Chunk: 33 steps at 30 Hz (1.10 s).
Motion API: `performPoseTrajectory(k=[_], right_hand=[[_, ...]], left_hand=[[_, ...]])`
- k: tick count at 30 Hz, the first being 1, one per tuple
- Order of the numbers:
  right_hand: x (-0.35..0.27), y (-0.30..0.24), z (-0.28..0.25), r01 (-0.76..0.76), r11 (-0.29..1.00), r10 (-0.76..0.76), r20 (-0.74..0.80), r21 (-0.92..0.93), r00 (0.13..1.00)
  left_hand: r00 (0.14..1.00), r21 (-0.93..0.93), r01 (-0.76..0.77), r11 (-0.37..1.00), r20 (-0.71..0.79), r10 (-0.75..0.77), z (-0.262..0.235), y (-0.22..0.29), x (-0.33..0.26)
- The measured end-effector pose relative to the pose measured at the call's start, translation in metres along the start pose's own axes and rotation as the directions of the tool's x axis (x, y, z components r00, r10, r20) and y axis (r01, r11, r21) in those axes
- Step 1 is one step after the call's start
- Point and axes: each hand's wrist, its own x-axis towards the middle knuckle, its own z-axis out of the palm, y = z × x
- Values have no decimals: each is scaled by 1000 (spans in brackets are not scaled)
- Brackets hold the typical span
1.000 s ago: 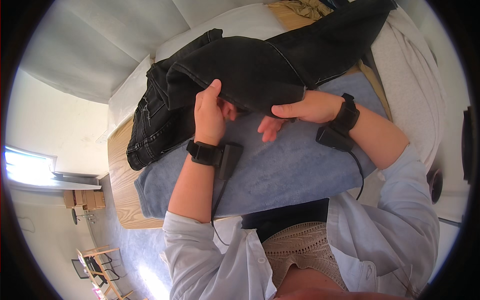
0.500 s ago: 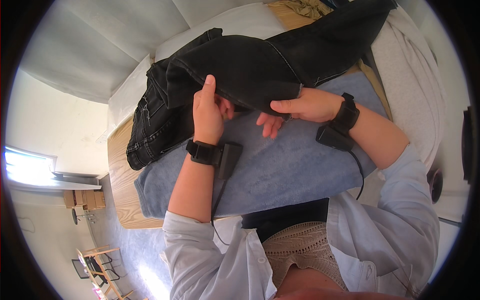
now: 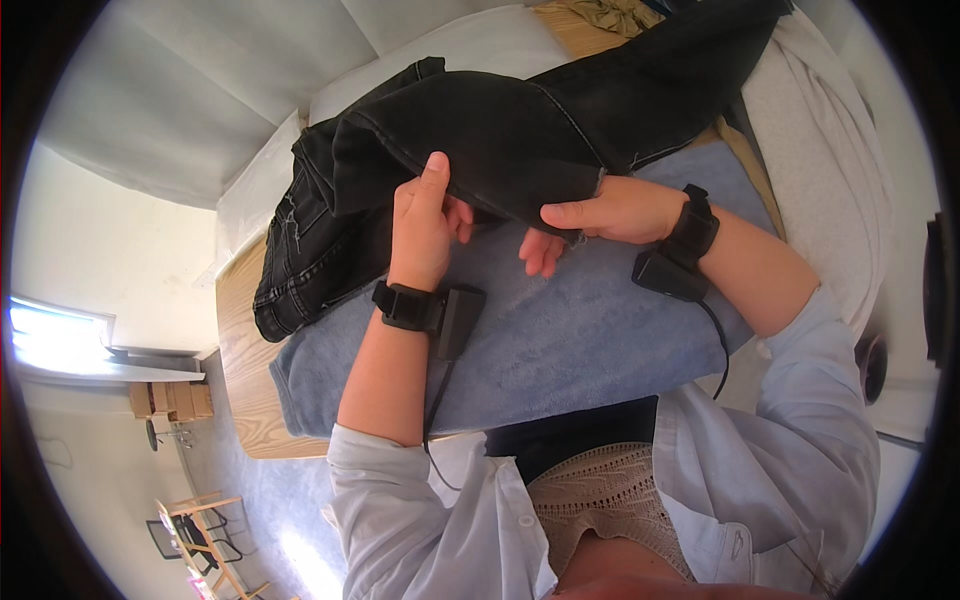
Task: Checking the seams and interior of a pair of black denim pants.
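Note:
A pair of black jeans [image 3: 480,120] lies across the table, with pale stitching and frayed patches; one leg is bent toward me. My left hand [image 3: 425,225] grips the near edge of that leg, thumb on top and fingers curled beneath the cloth. At the frayed hem, my right hand [image 3: 610,215] pinches the denim, its thumb above and its other fingers partly under the fabric. Below both hands is a blue fleecy cloth [image 3: 540,320] spread on the table. Each wrist wears a black strap with a small box and a cable.
The wooden table [image 3: 240,370] shows its edge at the left. A pale grey cloth [image 3: 820,150] hangs at the right, and crumpled khaki fabric [image 3: 615,15] lies at the far side. Cardboard boxes [image 3: 172,400] and a wooden-framed stand [image 3: 200,540] are on the floor at left.
My left hand has slid slightly to the right along the jeans' edge. My right hand stays at the hem, with its lower fingers shifted a little.

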Motion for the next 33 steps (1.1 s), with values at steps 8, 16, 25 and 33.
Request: performPoseTrajectory(k=[8, 16, 25, 33], right_hand=[[0, -1, 0, 6, 1000, -6, 7, 4, 1000], [-3, -3, 3, 24, 1000, -24, -17, 19, 1000], [-3, -9, 5, 51, 993, -53, -13, -105, 999], [-1, -2, -1, 7, 1000, -7, 6, -9, 1000]], left_hand=[[996, 30, 17, 999, 90, -20, -3, -2, 0], [991, -11, 18, 1000, 130, -17, 3, 1, -4], [999, 46, 27, 999, 23, -29, 5, 3, -4], [981, -4, 37, 999, 191, -36, 0, 0, -5]])
